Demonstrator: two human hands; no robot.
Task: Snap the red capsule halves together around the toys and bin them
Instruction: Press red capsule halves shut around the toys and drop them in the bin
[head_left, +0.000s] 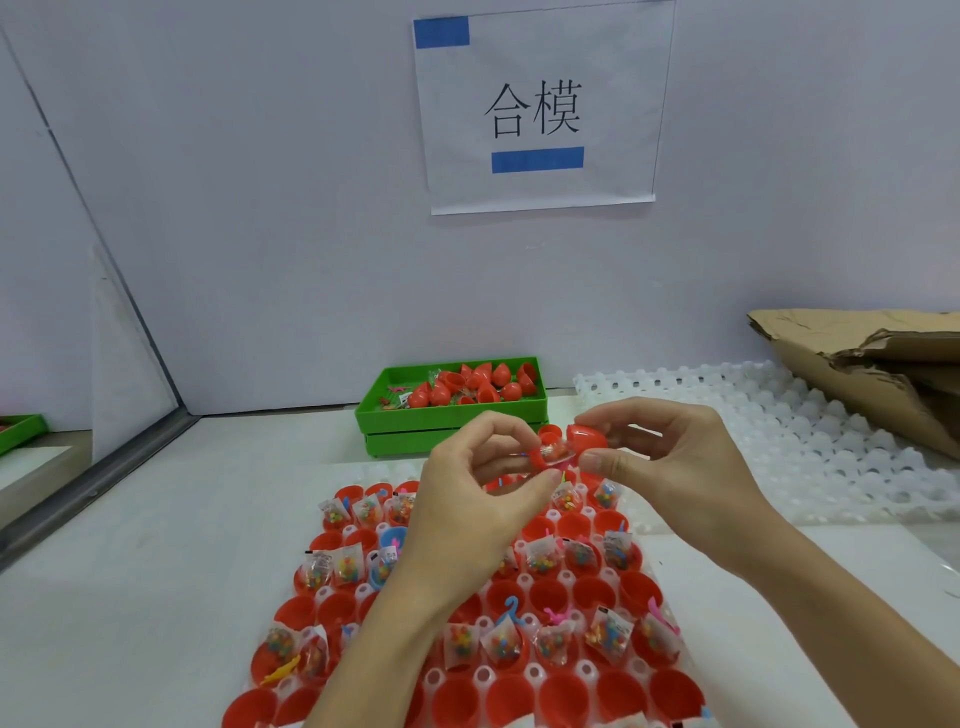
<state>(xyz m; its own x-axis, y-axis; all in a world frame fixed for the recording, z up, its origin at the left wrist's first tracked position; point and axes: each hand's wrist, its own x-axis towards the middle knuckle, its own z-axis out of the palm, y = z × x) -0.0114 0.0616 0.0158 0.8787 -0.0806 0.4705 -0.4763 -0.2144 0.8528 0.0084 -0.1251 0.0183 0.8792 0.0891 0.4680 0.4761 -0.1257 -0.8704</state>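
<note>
My left hand (485, 470) pinches a red capsule half with a small clear bag of coloured beads (553, 451) sticking out of it. My right hand (660, 457) grips the other red capsule half (587, 435), held just to the right of the bag, its open side facing it. Both hands hover above a white tray (483, 675) of several red capsule halves (550, 597), many holding bead bags or little plastic toys. Behind, a green bin (452, 415) holds several red capsules.
A bare white egg-style tray (779, 447) lies at the right, with torn cardboard (872, 364) beyond it. A paper sign (537, 109) hangs on the back wall. Another green tray edge (21, 431) shows at far left.
</note>
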